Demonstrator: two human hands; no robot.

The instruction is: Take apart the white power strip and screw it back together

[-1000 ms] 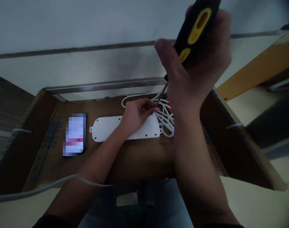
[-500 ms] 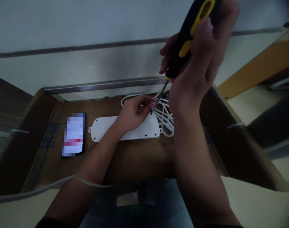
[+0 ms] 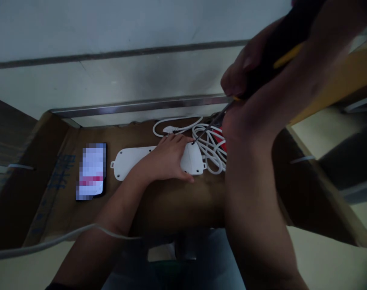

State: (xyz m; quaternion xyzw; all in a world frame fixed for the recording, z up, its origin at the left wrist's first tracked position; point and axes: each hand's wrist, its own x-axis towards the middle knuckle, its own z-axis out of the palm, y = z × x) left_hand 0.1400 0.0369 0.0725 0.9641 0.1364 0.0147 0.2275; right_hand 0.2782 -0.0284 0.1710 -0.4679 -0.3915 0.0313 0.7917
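Note:
A white power strip (image 3: 130, 159) lies lengthwise in front of me, its back with dark screw holes facing up. My left hand (image 3: 168, 157) is laid over its right half and clasps it, thumb at the near edge and fingers at the far edge. My right hand (image 3: 258, 114) is wrapped around the thick black and yellow handle of a screwdriver (image 3: 269, 66). Its metal shaft slants down left, with the tip at the hole in the strip's far right corner. Whether a screw sits in that hole cannot be seen.
White cord (image 3: 212, 155) lies coiled right of the strip, with a plug (image 3: 170, 129) behind it and something red (image 3: 219, 139) beneath. A phone (image 3: 91, 171) rests at left. Cardboard walls (image 3: 319, 193) flank the work; another cable (image 3: 50, 243) crosses the lower left.
My left hand has moved from pinching near the screwdriver tip to clasping the strip's edges. The screwdriver handle has tilted further right and lower with my right hand, its tip staying at the corner hole.

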